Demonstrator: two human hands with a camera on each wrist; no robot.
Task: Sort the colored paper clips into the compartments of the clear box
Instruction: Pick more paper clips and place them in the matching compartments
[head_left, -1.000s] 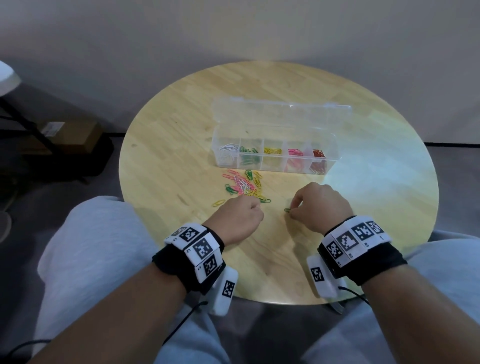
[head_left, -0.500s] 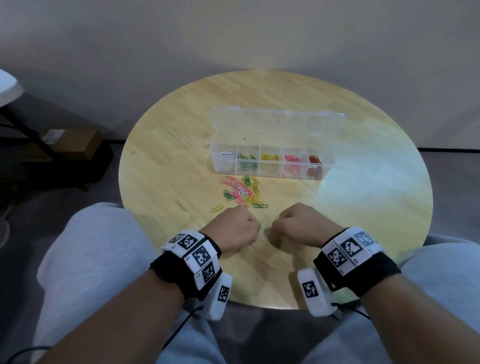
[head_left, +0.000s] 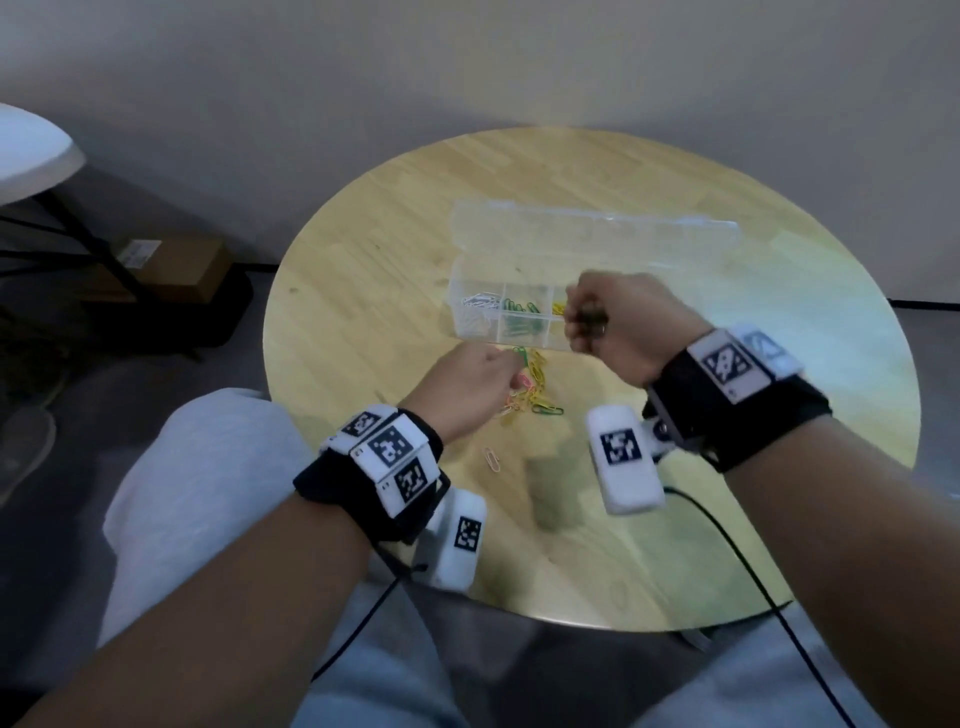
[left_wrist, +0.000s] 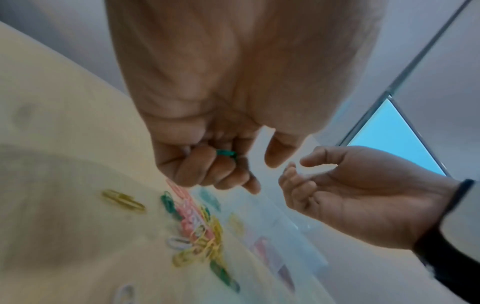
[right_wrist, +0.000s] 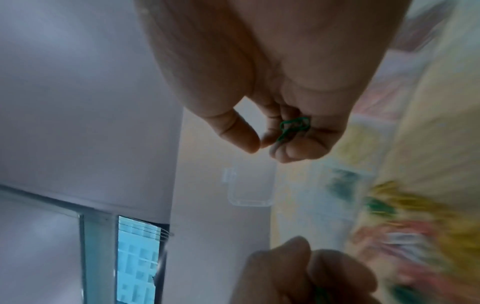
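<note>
The clear box (head_left: 464, 291) stands open on the round wooden table (head_left: 363, 291), its lid (head_left: 597, 239) folded back. White clips (head_left: 478, 304), green clips (head_left: 522, 318) and yellow clips (head_left: 558, 309) lie in separate compartments; my right hand hides the rest. A mixed pile of clips (head_left: 537, 389) lies in front of the box. My left hand (head_left: 511, 371) is at the pile's near edge, and its curled fingers hold a green clip (left_wrist: 226, 153). My right hand (head_left: 579, 322) is raised over the box front and grips a green clip (right_wrist: 293, 126).
One pale clip (head_left: 492, 459) lies alone nearer to me than the pile. My grey-trousered knee (head_left: 208, 467) is at the table's left front edge. A cardboard box (head_left: 171, 265) sits on the floor to the left, under a white table (head_left: 31, 150).
My right hand rose from the tabletop near me and moved forward over the box. My left hand slid forward to the pile. The view has shifted closer.
</note>
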